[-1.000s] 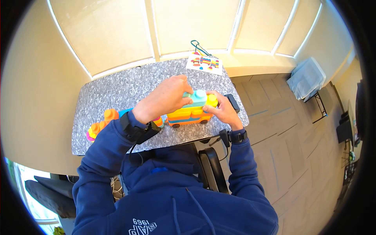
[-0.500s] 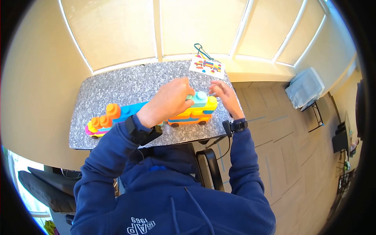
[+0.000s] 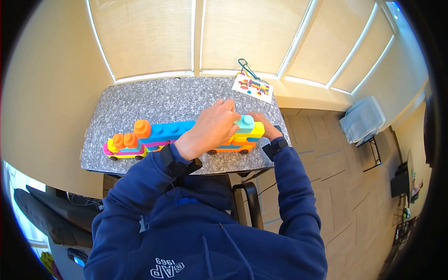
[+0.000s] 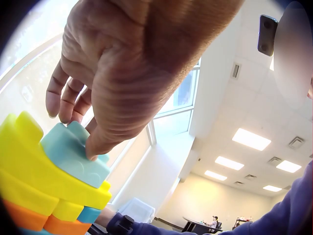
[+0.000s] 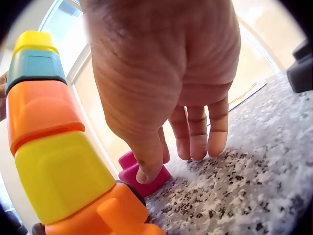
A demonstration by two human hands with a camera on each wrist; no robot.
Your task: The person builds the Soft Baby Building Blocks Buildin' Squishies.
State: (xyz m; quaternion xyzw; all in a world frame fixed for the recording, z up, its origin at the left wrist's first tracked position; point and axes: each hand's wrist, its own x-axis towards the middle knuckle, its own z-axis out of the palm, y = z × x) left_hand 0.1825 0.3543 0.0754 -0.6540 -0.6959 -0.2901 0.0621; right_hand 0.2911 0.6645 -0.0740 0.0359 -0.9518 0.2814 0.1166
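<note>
A toy train of large blocks stands on the granite-patterned table [image 3: 154, 88]. My left hand [image 3: 212, 128] is at the top of its right car, thumb and fingers pinching a light blue block [image 4: 73, 154]. That block sits on a yellow block [image 4: 29, 161], above orange, yellow and blue layers. Behind the car's right end is my right hand [image 3: 263, 125], low over the tabletop. In the right wrist view, its thumb and index finger pinch a magenta block [image 5: 146, 178] beside the car's wheel, while the other fingers point down to the table.
The left part of the train carries a long blue block [image 3: 168, 130] and several orange blocks [image 3: 142, 129]. A picture card [image 3: 252, 87] of block shapes lies at the back right edge. A dark device [image 5: 301, 68] lies right of my right hand.
My right hand has let go of the car's right end, lifted away, then gone down behind it to the magenta block. My left hand stays on the light blue block.
</note>
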